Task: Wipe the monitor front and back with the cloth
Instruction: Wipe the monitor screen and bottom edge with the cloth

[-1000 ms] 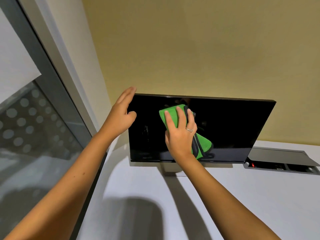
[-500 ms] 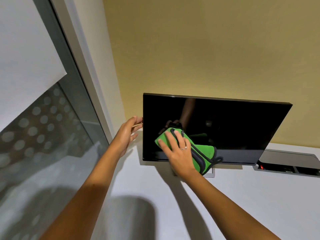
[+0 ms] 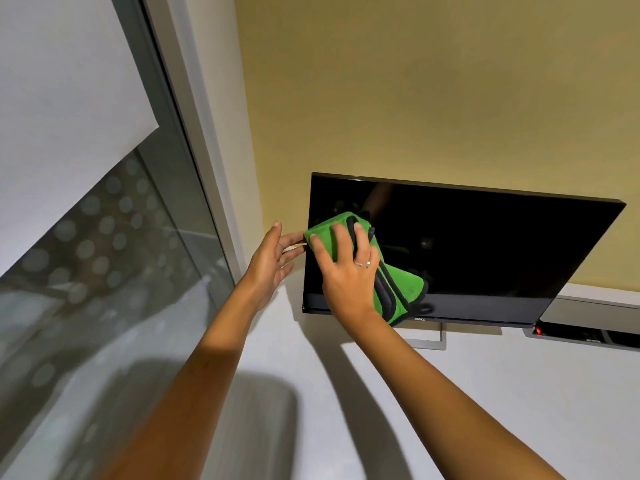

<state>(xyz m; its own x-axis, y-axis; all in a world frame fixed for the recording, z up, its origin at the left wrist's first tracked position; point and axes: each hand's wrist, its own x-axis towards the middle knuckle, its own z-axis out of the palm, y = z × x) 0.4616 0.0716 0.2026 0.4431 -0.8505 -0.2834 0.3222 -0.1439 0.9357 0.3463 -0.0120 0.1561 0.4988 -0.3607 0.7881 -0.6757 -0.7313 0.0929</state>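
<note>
Head view: front wipe under way at the monitor's left edge.

The right hand (image 3: pixel 349 271) presses the green cloth (image 3: pixel 398 289) flat against the monitor (image 3: pixel 485 254) with spread, fairly straight fingers, low on the screen's left part; the cloth's tail hangs toward the bottom bezel. The left hand (image 3: pixel 273 261), relaxed and grasping nothing, has its fingertips at the monitor's left edge, apparently steadying it. I judge the front only partly done: the next strokes need to travel right across the screen, and the back remains. To the monitor's lower right a desk cable box (image 3: pixel 588 327) stands open; its contents are too dark to make out.

Bare forearms (ring (image 3: pixel 362 263) on right).
</note>
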